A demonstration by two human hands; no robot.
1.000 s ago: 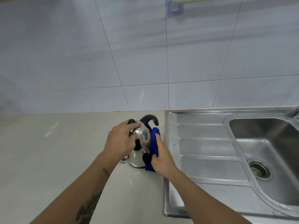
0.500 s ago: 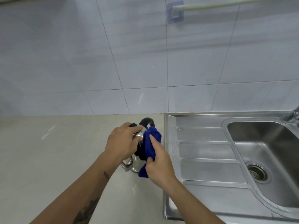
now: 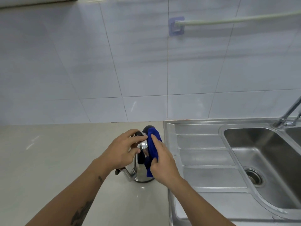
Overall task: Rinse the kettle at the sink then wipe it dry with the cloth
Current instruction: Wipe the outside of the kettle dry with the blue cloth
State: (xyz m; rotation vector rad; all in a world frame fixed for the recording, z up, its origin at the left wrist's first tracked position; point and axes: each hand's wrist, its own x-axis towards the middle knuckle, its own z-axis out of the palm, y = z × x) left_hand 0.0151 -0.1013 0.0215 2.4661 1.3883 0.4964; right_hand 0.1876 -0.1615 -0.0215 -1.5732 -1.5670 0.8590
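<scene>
My right hand [image 3: 162,167] pinches the blue cloth [image 3: 153,149] against the kettle [image 3: 142,175]. My left hand [image 3: 121,150] clamps the kettle's top, its grip closed round the lid. The kettle stands on the worktop [image 3: 48,160], just beside the sink [image 3: 211,144]; the tap [image 3: 288,113] is behind.

Most of the kettle [image 3: 141,172] is hidden. The left hand [image 3: 121,153] covers its top at 9 o'clock, and the blue cloth [image 3: 152,150] under the right hand [image 3: 162,167] covers its side at 3 o'clock. The black handle [image 3: 147,128] only peeks out at 12 o'clock. The tap [image 3: 289,112] and the wall rail [image 3: 236,19] are cut off by the right edge. The sink [image 3: 211,207] runs off the bottom and right edges.
</scene>
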